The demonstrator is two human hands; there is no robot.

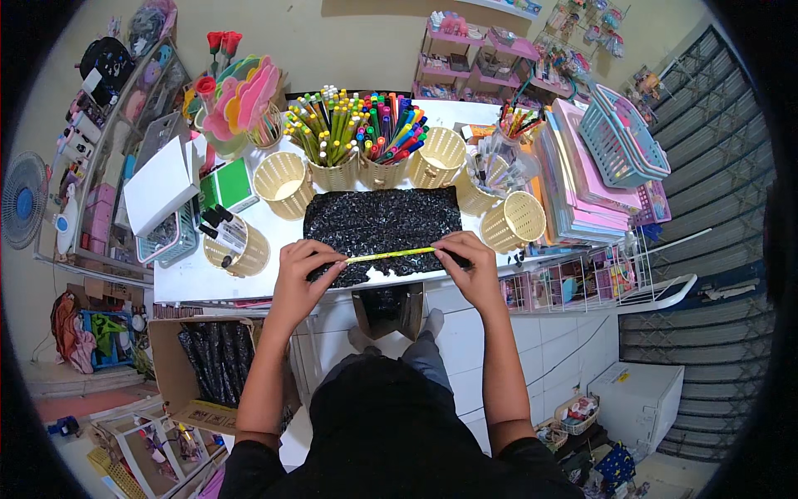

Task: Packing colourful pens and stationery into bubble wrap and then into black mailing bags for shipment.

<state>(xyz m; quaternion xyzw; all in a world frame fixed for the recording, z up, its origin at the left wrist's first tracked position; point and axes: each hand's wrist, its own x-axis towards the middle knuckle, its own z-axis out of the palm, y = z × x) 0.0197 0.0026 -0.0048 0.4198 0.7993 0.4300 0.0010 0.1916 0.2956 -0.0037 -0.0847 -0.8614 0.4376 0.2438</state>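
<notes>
Between my left hand (305, 269) and my right hand (472, 265) a thin yellow pencil-like stick (390, 254) is held level, its ends pinched by the thumbs and fingers. It bears small printed marks that I cannot make out. Under it, a shiny black crinkled sheet (381, 215) lies on the white table (177, 280), its ragged near edge reaching the table's front. Beyond the sheet stand a cream woven-plastic cup of yellow-green pencils (335, 173) and another cup of coloured pens (381, 173).
Empty cream cups (283, 187) flank the sheet. Black markers (218, 215) fill a cup at left, near a green box (234, 184). Stacked folders (573, 174) and a blue basket (623, 140) stand at right. Below are an open cardboard box (163, 368) and a dark-lined bin (405, 309).
</notes>
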